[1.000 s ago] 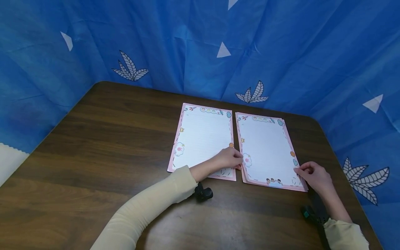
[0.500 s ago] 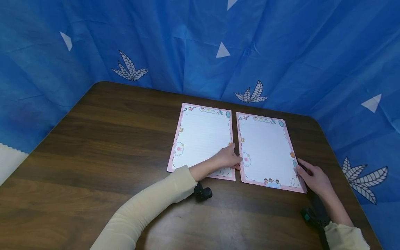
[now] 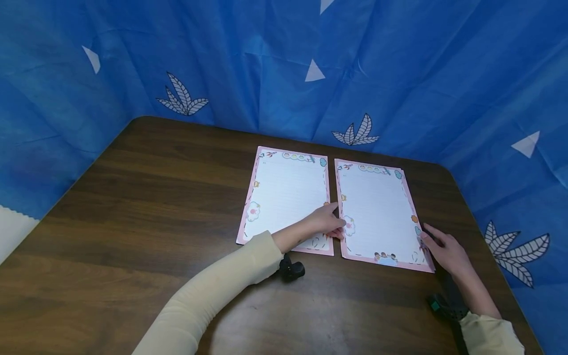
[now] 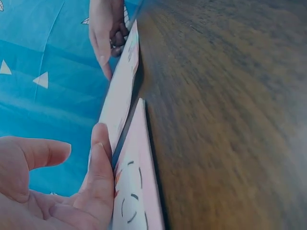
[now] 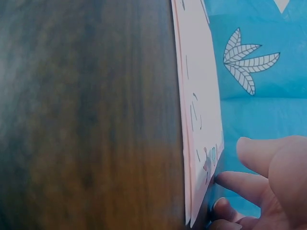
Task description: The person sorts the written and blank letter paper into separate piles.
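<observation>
- A blue curtain (image 3: 266, 74) printed with pale leaves and triangles hangs behind a dark wood-grain desk (image 3: 133, 222), falling close along its far and right sides.
- Two piles of pink-bordered letter paper lie side by side on the desk, a narrow strip of wood between them. Their ruled faces and cartoon borders are up, and both are turned the same way, so the two match at a glance.
- The right-hand pile (image 3: 377, 217) lies between the two hands. A lower sheet peeps out at its far right corner, and the right wrist view shows more than one layer at the near edge, so its sheets are not quite flush.
- The left-hand pile (image 3: 288, 192) lies flat, its near right corner partly beneath the left forearm.
- The left hand (image 3: 326, 222) reaches across that pile to the other's left edge. Its grip is loose: thumb spread well away, fingers extended along the paper's side, nothing pinched.
- The right hand (image 3: 450, 254) is at the opposite edge, thumb and forefinger spread apart, the other fingers bent; its grip has hold of nothing. Whether the forefinger touches the paper or sits just beside it, I cannot tell.
- Flanking the pile this way probably squares and steadies its sheets from both sides.
</observation>
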{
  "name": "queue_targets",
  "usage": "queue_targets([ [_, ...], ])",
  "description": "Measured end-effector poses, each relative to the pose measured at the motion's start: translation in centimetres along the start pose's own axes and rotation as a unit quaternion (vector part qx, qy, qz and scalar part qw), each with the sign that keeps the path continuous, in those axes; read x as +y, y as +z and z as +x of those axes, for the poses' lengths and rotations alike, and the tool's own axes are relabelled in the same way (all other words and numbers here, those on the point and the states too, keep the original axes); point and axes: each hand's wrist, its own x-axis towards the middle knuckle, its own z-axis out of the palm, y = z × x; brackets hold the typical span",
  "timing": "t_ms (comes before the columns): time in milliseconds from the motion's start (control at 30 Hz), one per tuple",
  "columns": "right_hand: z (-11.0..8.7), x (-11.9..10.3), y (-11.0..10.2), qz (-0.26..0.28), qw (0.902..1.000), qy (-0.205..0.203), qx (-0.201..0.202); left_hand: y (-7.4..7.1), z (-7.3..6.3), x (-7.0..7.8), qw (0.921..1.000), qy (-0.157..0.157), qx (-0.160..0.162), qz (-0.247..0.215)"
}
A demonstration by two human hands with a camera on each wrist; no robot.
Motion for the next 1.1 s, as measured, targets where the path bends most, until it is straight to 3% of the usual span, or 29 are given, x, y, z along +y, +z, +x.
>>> queue_targets([
  [300,0.22,-0.22,0.11,0.032,0.9995,0.004,-0.006,0.12,0.52,-0.09,0.9973,-0.032,-0.005,-0.066],
  [433,0.06,-0.16,-0.07,0.053,0.9984,-0.002,-0.017,0.07,0.76,-0.14,0.9971,-0.031,-0.004,-0.070],
  [600,-0.21,0.26,-0.11,0.122,0.9921,-0.020,-0.022,0.04,0.87,-0.21,0.9962,-0.033,0.000,-0.081],
  [700,-0.29,0.45,-0.16,0.146,0.9891,-0.008,-0.021,0.07,0.89,-0.22,0.9958,-0.033,-0.001,-0.086],
  [1100,-0.40,0.59,-0.14,0.167,0.9856,0.016,-0.024,0.19,0.98,-0.32,0.9966,-0.028,-0.005,-0.077],
])
